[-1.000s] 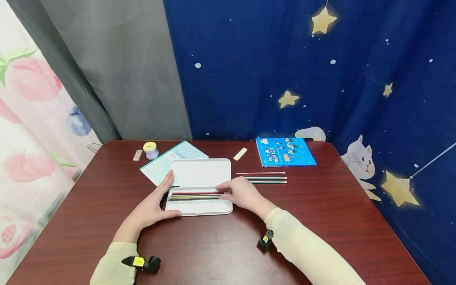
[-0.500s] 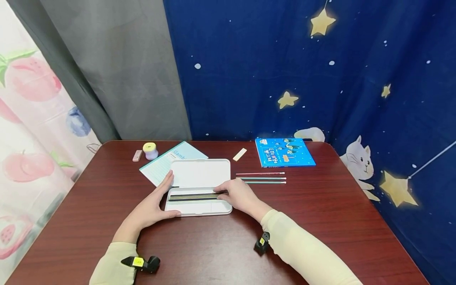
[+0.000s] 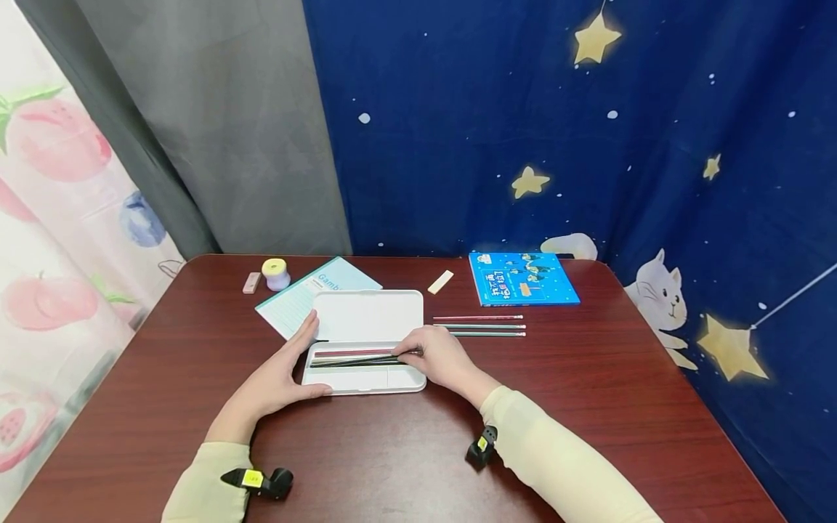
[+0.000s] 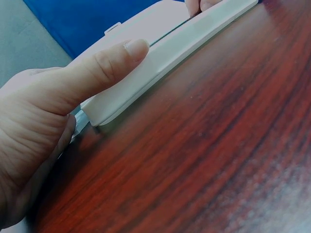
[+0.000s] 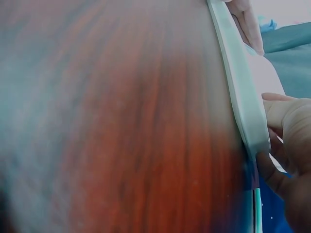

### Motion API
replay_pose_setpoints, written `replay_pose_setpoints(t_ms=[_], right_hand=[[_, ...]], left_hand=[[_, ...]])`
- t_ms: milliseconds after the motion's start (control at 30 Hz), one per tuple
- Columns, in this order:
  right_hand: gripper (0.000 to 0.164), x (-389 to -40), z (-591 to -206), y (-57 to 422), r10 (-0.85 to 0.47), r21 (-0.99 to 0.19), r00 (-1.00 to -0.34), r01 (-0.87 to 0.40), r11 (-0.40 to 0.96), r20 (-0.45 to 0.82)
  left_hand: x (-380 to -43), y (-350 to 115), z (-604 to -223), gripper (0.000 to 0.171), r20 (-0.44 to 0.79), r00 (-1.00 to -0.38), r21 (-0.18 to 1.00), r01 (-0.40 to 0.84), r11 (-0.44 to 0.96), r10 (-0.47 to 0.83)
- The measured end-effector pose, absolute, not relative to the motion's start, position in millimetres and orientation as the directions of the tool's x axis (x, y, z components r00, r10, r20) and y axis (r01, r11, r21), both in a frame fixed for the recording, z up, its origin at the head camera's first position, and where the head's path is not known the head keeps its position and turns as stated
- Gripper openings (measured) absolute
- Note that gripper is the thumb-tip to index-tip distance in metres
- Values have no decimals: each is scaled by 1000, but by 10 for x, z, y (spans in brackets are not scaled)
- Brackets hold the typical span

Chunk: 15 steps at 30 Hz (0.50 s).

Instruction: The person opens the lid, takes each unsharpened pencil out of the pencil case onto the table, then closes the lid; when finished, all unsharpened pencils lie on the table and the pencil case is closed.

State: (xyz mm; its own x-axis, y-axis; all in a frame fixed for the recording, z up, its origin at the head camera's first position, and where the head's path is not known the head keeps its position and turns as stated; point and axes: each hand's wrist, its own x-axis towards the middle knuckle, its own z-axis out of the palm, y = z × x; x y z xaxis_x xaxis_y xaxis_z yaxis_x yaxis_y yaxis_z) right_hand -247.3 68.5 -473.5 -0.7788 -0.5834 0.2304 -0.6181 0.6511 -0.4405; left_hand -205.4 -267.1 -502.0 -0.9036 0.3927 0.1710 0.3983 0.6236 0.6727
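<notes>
Three pencils (image 3: pixel 484 327) lie right of the case (image 3: pixel 369 317).

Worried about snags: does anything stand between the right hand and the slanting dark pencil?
Nothing visible does: the right hand pinches the dark pencil at its right end. The open lid is beyond it; the left hand touches the case's left end.
</notes>
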Motion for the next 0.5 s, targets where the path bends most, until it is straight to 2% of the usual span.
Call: replay_pose_setpoints(t_ms=[167, 500], right_hand=[[13, -2489, -4718, 739, -539, -586, -807, -564, 582, 241], [14, -2544, -4647, 1025, -504, -653, -823, -536, 535, 263]], left_hand=[[-2063, -2671, -5022, 123, 178, -900, 671, 407, 620, 397], [-2061, -2677, -5033, 123, 172, -903, 677, 399, 619, 394]])
